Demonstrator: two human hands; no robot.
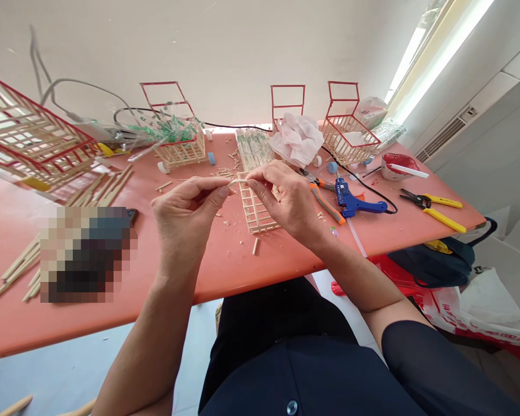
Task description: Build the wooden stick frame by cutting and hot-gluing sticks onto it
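Between my two hands is a short piece of wooden stick (239,181), held up above the table. My left hand (188,202) pinches one end between thumb and forefinger; the fingertips of my right hand (281,196) pinch the other end. Beneath and behind my right hand lies a flat lattice of glued wooden sticks (252,214), partly hidden by that hand. One loose stick bit (255,246) rests on the table just in front of the lattice. Wood crumbs and short offcuts are scattered around it.
Right of my hands lie orange-handled pliers (327,202), a blue glue gun (355,202), yellow-handled wire strippers (442,208) and a bowl of red paint (401,166). Small red-trimmed stick carts (351,136) stand along the wall. Long sticks (21,266) lie at left.
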